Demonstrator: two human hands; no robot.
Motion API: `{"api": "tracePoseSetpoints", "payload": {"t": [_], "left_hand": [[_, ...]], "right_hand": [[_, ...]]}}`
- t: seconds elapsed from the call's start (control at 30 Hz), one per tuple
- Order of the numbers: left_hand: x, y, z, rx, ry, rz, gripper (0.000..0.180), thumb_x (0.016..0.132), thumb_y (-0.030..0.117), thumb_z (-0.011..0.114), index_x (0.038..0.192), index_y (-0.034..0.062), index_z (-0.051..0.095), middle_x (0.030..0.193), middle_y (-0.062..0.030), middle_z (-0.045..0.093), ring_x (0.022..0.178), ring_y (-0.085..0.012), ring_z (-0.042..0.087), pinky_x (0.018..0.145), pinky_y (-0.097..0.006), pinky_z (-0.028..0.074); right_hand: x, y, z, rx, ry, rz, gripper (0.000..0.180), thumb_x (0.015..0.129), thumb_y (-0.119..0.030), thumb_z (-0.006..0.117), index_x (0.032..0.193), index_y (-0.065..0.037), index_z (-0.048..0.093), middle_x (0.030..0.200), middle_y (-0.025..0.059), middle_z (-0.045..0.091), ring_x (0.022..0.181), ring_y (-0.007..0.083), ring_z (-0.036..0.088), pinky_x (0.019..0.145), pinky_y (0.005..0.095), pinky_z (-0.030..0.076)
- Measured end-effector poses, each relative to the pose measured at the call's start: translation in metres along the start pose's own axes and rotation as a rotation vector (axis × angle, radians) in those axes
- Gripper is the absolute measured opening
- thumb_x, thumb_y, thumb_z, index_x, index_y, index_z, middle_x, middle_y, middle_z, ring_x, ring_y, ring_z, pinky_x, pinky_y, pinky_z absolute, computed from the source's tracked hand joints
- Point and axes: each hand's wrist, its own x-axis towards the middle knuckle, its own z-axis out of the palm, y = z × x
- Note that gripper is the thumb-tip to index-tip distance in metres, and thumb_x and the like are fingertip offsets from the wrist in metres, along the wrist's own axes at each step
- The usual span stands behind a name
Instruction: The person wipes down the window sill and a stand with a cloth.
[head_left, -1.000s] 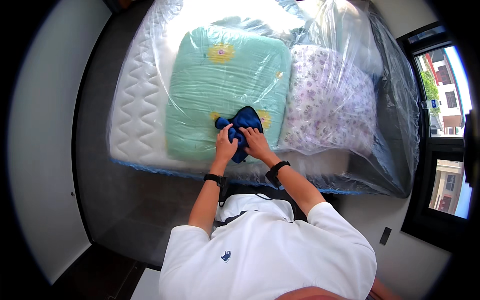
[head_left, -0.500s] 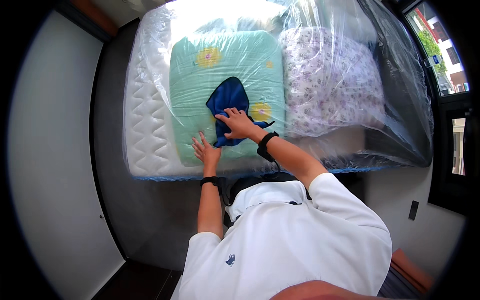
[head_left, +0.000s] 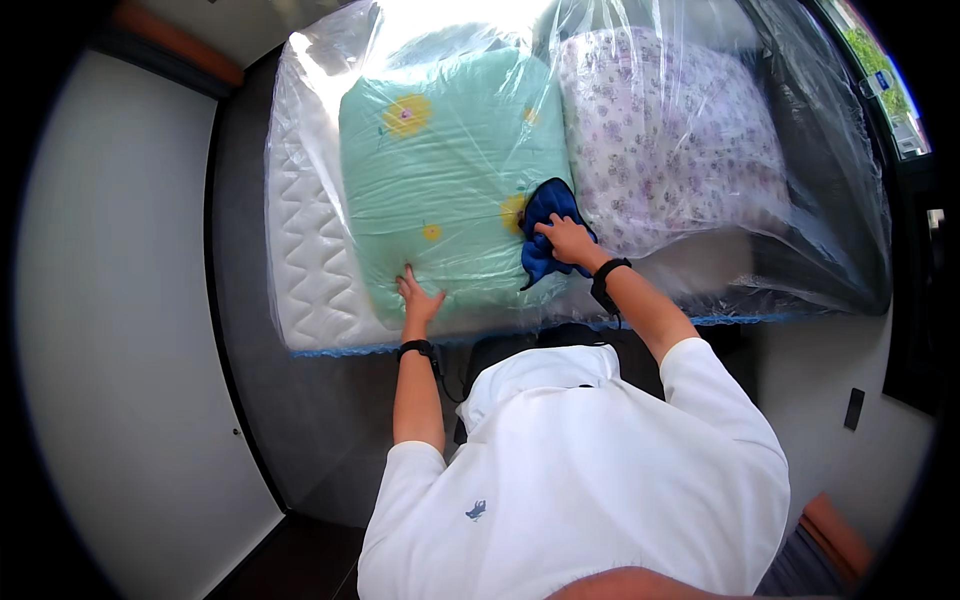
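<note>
A dark blue cloth [head_left: 541,221] with a black edge lies bunched on the clear plastic sheet [head_left: 640,285] over the bed. My right hand [head_left: 568,243] presses on it with bent fingers, holding it at the right edge of a folded mint-green quilt [head_left: 455,160] with yellow flowers. The plastic lies between the cloth and the quilt. Near the quilt's lower left part, my left hand [head_left: 418,304] rests on the plastic, fingers apart and nothing in them. Black bands circle both wrists.
Right of the quilt, a folded white bedding piece with purple flowers [head_left: 675,140] lies under the same plastic. A white quilted mattress [head_left: 305,235] shows at left. A pale wall panel [head_left: 120,300] stands left of the grey floor [head_left: 300,420]; a window [head_left: 885,90] is at right.
My right hand has slid the blue cloth to the right across the plastic, from the quilt's middle to its right edge. The left hand stays near the same spot, and the view has shifted slightly.
</note>
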Motion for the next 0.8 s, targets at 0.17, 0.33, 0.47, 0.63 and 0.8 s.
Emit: {"api": "tracePoseSetpoints", "payload": {"t": [0.17,0.33,0.47,0.63,0.8], "left_hand": [[0.007,0.009,-0.006,-0.158,-0.018,0.087,0.115,0.063,0.024,0.086,0.151,0.0118,0.015,0.151,-0.0312,0.016,0.141,-0.0483,0.018,0.113,-0.050,0.028],[0.010,-0.003,-0.015,-0.229,-0.096,0.008,0.101,0.064,0.027,0.086,0.144,0.0113,0.026,0.141,-0.0238,0.028,0.130,-0.0410,0.034,0.110,-0.047,0.033],[0.024,-0.026,-0.030,-0.342,-0.175,0.032,0.095,0.065,0.028,0.086,0.141,0.0120,0.031,0.140,-0.0235,0.030,0.130,-0.0406,0.035,0.109,-0.047,0.034],[0.045,-0.053,-0.055,-0.242,-0.283,0.241,0.070,0.070,0.026,0.081,0.129,0.0058,0.048,0.119,-0.0213,0.053,0.115,-0.0370,0.052,0.099,-0.042,0.044],[0.064,-0.078,-0.085,0.015,-0.535,0.194,0.053,0.076,0.031,0.074,0.117,-0.0005,0.058,0.103,-0.0206,0.066,0.100,-0.0374,0.062,0.091,-0.043,0.049]], "right_hand": [[0.011,0.017,-0.002,0.160,0.038,0.224,0.055,0.073,-0.006,0.059,0.127,-0.015,0.052,0.110,0.0198,0.054,0.100,0.0412,0.056,0.082,0.0500,0.050],[0.066,-0.081,-0.012,0.317,0.412,0.161,0.063,0.075,-0.012,0.062,0.135,-0.011,0.045,0.118,0.0178,0.052,0.112,0.0395,0.050,0.090,0.0472,0.049],[0.099,-0.176,0.015,0.186,0.204,-0.113,0.075,0.074,-0.014,0.067,0.143,-0.010,0.038,0.120,0.0188,0.051,0.108,0.0383,0.051,0.087,0.0474,0.050],[0.106,-0.238,0.065,-0.065,0.108,-0.451,0.060,0.072,-0.011,0.069,0.130,-0.016,0.055,0.108,0.0076,0.056,0.100,0.0299,0.055,0.077,0.0404,0.049],[0.103,-0.234,0.057,-0.019,-0.054,-0.485,0.061,0.072,-0.007,0.066,0.131,-0.017,0.053,0.106,0.0076,0.058,0.099,0.0315,0.056,0.080,0.0417,0.050]]}}
